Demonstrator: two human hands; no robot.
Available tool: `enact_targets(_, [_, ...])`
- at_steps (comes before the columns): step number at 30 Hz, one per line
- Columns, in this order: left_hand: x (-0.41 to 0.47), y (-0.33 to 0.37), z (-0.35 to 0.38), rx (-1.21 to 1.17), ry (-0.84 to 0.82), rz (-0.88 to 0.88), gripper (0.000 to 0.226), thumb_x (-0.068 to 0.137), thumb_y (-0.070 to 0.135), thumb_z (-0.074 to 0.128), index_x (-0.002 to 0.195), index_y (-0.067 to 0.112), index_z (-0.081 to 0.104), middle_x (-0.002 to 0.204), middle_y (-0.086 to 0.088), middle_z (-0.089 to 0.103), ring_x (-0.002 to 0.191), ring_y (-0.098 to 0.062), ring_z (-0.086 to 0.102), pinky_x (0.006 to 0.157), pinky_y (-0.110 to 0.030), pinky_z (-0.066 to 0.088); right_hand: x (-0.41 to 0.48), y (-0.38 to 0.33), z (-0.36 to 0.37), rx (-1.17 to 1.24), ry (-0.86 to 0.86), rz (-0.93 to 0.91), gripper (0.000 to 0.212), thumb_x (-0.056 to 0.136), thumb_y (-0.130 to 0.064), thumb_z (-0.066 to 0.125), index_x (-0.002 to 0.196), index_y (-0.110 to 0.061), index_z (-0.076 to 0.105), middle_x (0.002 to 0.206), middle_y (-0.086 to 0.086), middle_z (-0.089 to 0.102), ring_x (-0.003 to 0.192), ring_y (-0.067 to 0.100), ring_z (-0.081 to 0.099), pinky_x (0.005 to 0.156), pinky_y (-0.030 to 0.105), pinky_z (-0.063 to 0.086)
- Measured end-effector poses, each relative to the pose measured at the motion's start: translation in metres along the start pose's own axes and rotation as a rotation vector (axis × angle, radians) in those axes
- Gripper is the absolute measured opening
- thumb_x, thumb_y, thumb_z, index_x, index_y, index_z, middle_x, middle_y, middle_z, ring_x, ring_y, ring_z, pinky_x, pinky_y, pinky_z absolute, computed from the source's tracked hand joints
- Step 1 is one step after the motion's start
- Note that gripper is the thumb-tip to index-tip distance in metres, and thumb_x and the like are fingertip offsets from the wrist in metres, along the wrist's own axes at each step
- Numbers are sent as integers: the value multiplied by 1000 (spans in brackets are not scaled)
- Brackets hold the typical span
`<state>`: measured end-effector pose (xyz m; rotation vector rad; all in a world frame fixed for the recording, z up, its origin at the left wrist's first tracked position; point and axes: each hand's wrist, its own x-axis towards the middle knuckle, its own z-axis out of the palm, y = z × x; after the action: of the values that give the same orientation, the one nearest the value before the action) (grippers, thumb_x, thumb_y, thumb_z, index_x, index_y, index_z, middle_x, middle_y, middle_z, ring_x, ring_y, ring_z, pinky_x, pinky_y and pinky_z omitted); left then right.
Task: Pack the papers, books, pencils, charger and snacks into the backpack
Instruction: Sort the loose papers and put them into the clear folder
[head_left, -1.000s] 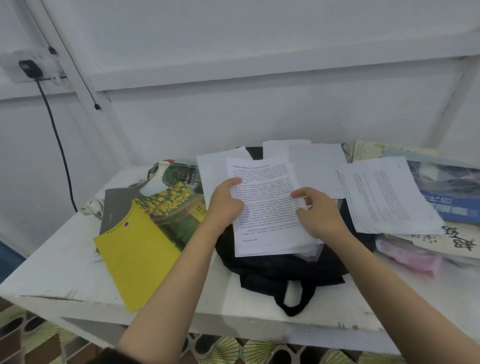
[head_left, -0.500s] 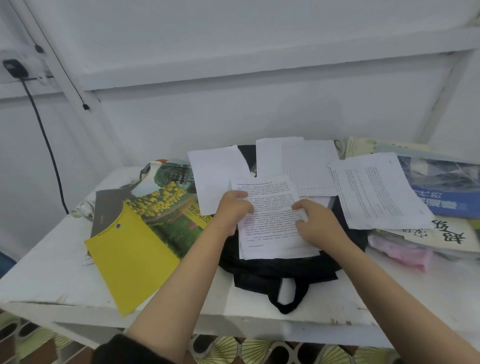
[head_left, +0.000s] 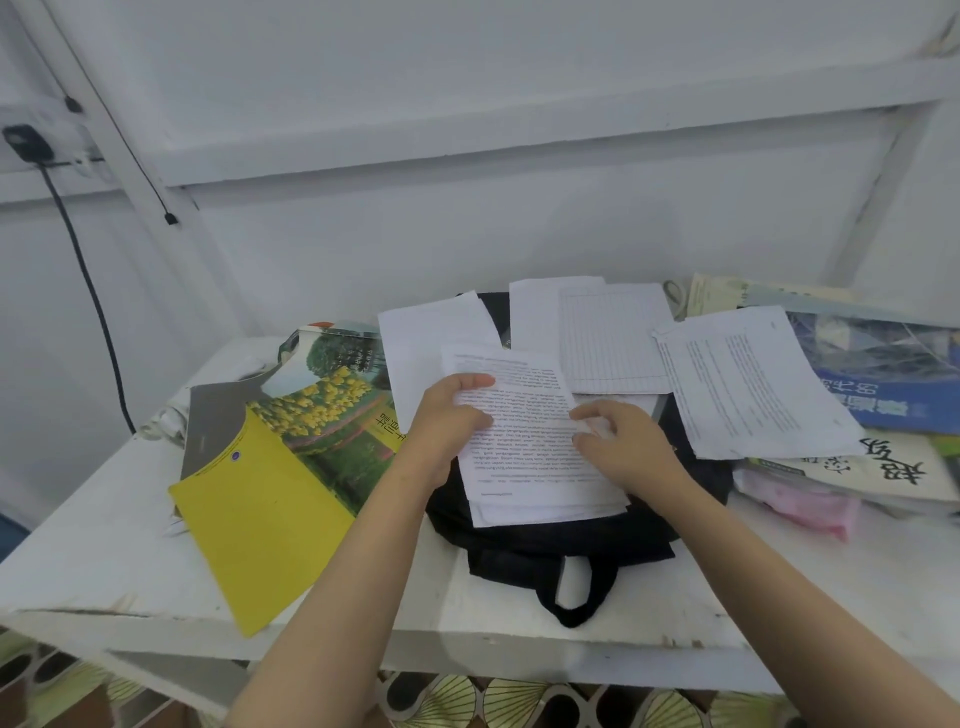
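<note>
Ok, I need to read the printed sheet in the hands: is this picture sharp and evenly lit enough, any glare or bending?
Head view: the light is soft and even, with no glare on the sheet. In the same head view its lines of text show but are too soft to read. Straight edges such as the wall beam bow slightly with the wide lens, most near the borders.

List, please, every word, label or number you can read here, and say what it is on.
Nothing can be quoted with confidence.
Held printed sheet: print too small.
Right printed sheet: print too small.
White book: large black brush characters, upside down, unreadable.
Blue book: white characters, blurred.
Flower-cover book: characters, blurred.
Yellow folder: small round emblem, unreadable.
</note>
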<state>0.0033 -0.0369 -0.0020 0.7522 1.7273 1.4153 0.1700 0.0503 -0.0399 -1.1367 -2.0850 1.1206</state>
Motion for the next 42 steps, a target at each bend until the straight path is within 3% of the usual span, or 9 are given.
enact_targets(6, [-13, 6, -21, -174, -34, 171, 53, 78, -24, 48, 100, 21, 64, 116, -6, 62, 104, -23, 63, 85, -42, 55, 1, -10, -2, 352, -31, -47, 46, 87, -12, 63, 124, -34, 44, 118, -5, 56, 98, 14, 61, 86, 29, 50])
enact_targets(12, [-21, 15, -24, 7, 89, 439, 57, 72, -26, 50, 89, 26, 63, 116, 8, 59, 112, -11, 55, 79, -22, 54, -3, -32, -1, 275, 97, -332, 46, 85, 4, 57, 111, -34, 56, 108, -22, 55, 77, -1, 52, 69, 14, 48])
enact_targets(17, [-23, 23, -20, 166, 242, 657, 54, 71, -21, 53, 81, 31, 62, 103, 13, 62, 112, -5, 52, 83, -6, 37, -5, -37, -1, 96, 301, -576, 44, 84, 5, 56, 115, -26, 59, 112, -12, 56, 92, -4, 52, 70, 11, 44])
enact_targets(23, [-14, 2, -9, 178, 270, 585, 51, 72, -18, 52, 64, 31, 63, 94, 5, 66, 109, -14, 53, 95, -21, 40, -6, -19, 0, 29, 391, -634, 39, 84, 4, 58, 111, -23, 61, 107, -6, 60, 102, -9, 51, 90, 8, 39])
enact_targets(28, [-8, -25, -4, 229, 156, 448, 45, 77, -17, 47, 65, 23, 65, 95, 4, 66, 86, -1, 57, 71, -14, 44, -3, 5, 7, -39, 299, -595, 43, 87, 7, 51, 113, -27, 59, 112, -6, 57, 107, -10, 48, 88, 8, 41])
enact_targets(32, [0, -32, -1, 279, 195, 446, 48, 76, -15, 47, 66, 28, 65, 94, 13, 65, 113, -13, 50, 101, -21, 36, -4, 13, 9, -66, 310, -571, 38, 89, 8, 47, 111, -20, 61, 110, -6, 56, 106, -13, 47, 85, 3, 39])
enact_targets(35, [-2, -26, 6, 292, 237, 491, 45, 80, -14, 48, 70, 27, 64, 98, 12, 64, 121, 9, 27, 94, 8, 4, -5, 8, 6, -56, 362, -594, 38, 88, 10, 47, 111, -16, 62, 109, -1, 58, 103, -10, 48, 83, 3, 39])
enact_targets(38, [-5, -22, 10, 258, 252, 561, 40, 82, -14, 49, 75, 22, 65, 106, 5, 56, 95, 42, 13, 78, 14, 9, -5, 3, 2, -89, 416, -641, 38, 87, 12, 46, 112, -12, 61, 108, 3, 58, 102, 1, 50, 83, 5, 40])
enact_targets(42, [-7, -24, 14, 270, 231, 576, 35, 82, -14, 51, 77, 18, 65, 101, -4, 63, 96, 41, 19, 78, 13, 12, -5, 9, -1, -123, 425, -631, 37, 87, 11, 47, 112, -12, 61, 108, 3, 59, 100, 1, 50, 82, 6, 41])
